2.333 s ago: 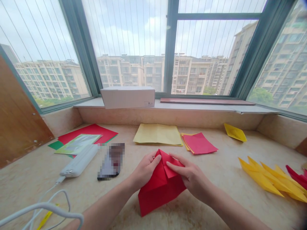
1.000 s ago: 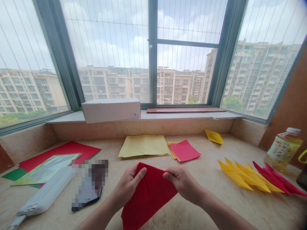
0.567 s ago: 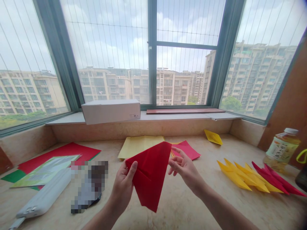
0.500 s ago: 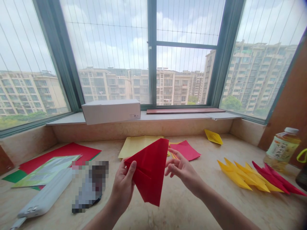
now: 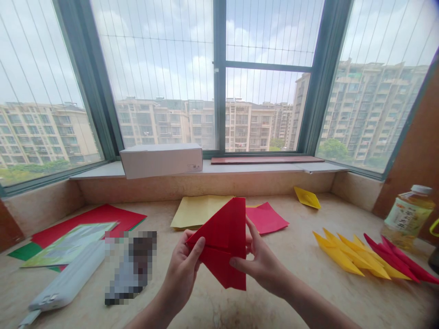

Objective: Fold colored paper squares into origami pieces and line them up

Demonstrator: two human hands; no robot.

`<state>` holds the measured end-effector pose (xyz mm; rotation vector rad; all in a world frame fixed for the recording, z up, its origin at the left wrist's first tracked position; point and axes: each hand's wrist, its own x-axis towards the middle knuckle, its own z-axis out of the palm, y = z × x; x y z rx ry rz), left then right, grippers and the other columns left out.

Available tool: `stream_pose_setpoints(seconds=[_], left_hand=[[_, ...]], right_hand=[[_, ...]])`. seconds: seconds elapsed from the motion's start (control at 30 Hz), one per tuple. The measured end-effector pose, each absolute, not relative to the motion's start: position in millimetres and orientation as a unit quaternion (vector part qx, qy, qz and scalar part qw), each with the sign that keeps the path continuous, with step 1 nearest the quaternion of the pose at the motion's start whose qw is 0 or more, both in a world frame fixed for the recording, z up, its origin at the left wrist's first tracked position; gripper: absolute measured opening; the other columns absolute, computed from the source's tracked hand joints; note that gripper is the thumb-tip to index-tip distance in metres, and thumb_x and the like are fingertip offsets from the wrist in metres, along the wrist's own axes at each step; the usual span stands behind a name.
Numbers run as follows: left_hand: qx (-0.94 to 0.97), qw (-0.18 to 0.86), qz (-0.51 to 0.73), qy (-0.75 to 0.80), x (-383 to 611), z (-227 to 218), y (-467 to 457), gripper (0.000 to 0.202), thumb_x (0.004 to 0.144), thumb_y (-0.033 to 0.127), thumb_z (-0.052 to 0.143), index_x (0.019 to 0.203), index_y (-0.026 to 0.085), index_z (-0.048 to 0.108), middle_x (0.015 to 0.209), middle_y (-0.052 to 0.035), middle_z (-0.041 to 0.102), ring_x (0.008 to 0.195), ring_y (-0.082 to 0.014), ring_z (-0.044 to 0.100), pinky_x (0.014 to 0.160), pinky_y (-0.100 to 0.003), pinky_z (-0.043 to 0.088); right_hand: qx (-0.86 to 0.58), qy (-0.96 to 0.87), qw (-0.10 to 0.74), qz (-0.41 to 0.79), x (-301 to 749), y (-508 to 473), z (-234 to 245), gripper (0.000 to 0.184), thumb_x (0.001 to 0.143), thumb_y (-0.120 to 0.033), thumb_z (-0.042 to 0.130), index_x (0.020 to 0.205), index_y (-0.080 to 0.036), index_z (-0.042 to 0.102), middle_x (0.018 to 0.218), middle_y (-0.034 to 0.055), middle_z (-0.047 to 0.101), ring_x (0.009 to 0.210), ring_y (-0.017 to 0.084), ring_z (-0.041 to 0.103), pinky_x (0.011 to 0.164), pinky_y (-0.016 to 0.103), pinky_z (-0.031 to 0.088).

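A folded red paper (image 5: 224, 240), pointed at top and bottom, is held up above the marble ledge (image 5: 291, 292). My left hand (image 5: 181, 274) pinches its left corner with thumb on top. My right hand (image 5: 262, 262) grips its right edge, thumb on the front and fingers behind. Behind it lie a yellow sheet stack (image 5: 197, 211) and a pink-red sheet (image 5: 269, 217).
Folded yellow and red paper planes (image 5: 363, 256) lie in a row at the right, with a drink bottle (image 5: 406, 217) beyond. A small yellow folded piece (image 5: 307, 197) sits at the back. Red and green sheets (image 5: 85, 224), a white power bank (image 5: 66, 281) and a white box (image 5: 161, 160) are at the left.
The red paper was lifted off the ledge and turned upright in my left hand. My right hand let go briefly, then took hold of its right edge again.
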<state>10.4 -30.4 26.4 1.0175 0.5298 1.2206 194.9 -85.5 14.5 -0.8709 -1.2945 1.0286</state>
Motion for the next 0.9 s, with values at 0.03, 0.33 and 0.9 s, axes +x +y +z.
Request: stream_pose_setpoints(seconds=[0.03, 0.33, 0.9], left_hand=[[0.462, 0.662, 0.541, 0.234, 9.3, 26.9, -29.6, 0.032, 0.077, 0.034, 0.081, 0.085, 0.019, 0.054, 0.079, 0.0012, 0.071, 0.072, -0.0133, 0.068, 0.066, -0.021, 0.053], [0.597, 0.652, 0.402, 0.239, 7.2, 21.9, -31.8, 0.034, 0.075, 0.038, 0.081, 0.093, 0.017, 0.062, 0.080, -0.0058, 0.074, 0.075, -0.0204, 0.070, 0.073, -0.031, 0.056], [0.608, 0.616, 0.401, 0.301, 10.2, 15.9, -29.6, 0.039, 0.084, 0.043, 0.070, 0.107, 0.011, 0.069, 0.090, -0.0122, 0.073, 0.070, -0.0198, 0.066, 0.060, -0.031, 0.059]], right_hand=[[-0.386, -0.557, 0.602, 0.423, 196.4, -84.5, 13.1, 0.093, 0.079, -0.028, 0.077, 0.151, -0.032, 0.018, 0.111, 0.0067, 0.069, 0.094, 0.024, 0.068, 0.082, 0.043, 0.054], [-0.469, -0.549, 0.613, 0.320, 221.2, -74.1, 14.4, 0.067, 0.084, -0.029, 0.069, 0.144, -0.028, 0.040, 0.099, 0.0035, 0.065, 0.083, 0.019, 0.063, 0.071, 0.034, 0.054], [-0.535, -0.675, 0.507, 0.022, 218.5, -78.0, 6.1, 0.049, 0.092, -0.028, 0.061, 0.140, -0.024, 0.053, 0.123, 0.0115, 0.060, 0.115, 0.028, 0.056, 0.101, 0.046, 0.048]])
